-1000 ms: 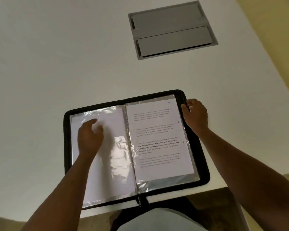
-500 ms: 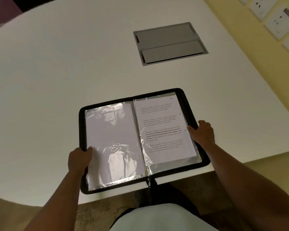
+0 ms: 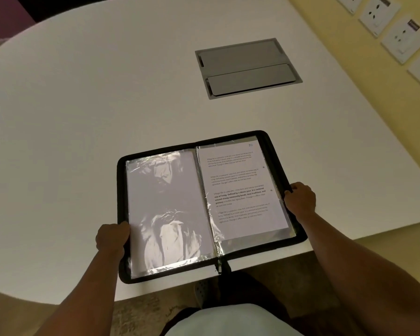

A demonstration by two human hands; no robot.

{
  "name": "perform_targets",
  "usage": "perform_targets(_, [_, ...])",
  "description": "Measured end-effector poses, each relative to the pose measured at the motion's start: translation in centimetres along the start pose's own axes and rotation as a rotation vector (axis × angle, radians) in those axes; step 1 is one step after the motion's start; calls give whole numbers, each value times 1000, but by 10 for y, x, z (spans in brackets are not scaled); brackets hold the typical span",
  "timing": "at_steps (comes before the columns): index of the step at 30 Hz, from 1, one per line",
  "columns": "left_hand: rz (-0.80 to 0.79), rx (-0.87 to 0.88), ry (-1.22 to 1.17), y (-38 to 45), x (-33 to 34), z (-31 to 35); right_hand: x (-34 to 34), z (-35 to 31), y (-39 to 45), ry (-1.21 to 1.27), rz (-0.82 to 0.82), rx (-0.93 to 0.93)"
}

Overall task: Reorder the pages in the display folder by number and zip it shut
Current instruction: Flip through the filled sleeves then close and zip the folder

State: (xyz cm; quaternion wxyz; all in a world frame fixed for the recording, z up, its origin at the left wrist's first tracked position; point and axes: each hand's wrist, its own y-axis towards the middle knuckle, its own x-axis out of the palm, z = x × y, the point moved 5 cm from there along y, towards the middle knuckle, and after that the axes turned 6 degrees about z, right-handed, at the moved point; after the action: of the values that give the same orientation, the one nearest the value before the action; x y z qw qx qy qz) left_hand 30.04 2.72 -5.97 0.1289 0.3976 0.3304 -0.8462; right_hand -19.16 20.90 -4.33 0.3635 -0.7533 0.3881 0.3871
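Folder (image 3: pixel 272 144) lies open at near edge of white tabletop (image 3: pixel 107 105); right-hand page (image 3: pixel 243 190) carries a handwritten "10" at its top corner and printed paragraphs starting "Village life is a peaceful...", left-hand sleeve (image 3: pixel 165 207) shows a blank sheet under glare. Left hand (image 3: pixel 112 236) grips the folder's left border, right hand (image 3: pixel 301 198) grips its right border. Zip pull (image 3: pixel 219 266) hangs at the spine's near end, folder unzipped.

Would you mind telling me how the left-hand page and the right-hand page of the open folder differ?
The left-hand page shows a blank face under crinkled, glare-streaked plastic; the right-hand page carries paragraphs of print and a handwritten number in its top corner. The left-hand page reaches nearer the person. Both lie flat in clear sleeves inside the folder.
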Motion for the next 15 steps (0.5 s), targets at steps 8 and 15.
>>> perform_targets(8, [-11, 86, -113, 14, 7, 34, 5, -26, 21, 27, -65, -53])
perform_targets(15, [-16, 100, -138, 24, 19, 60, 18, -48, 34, -303, -54, -227])
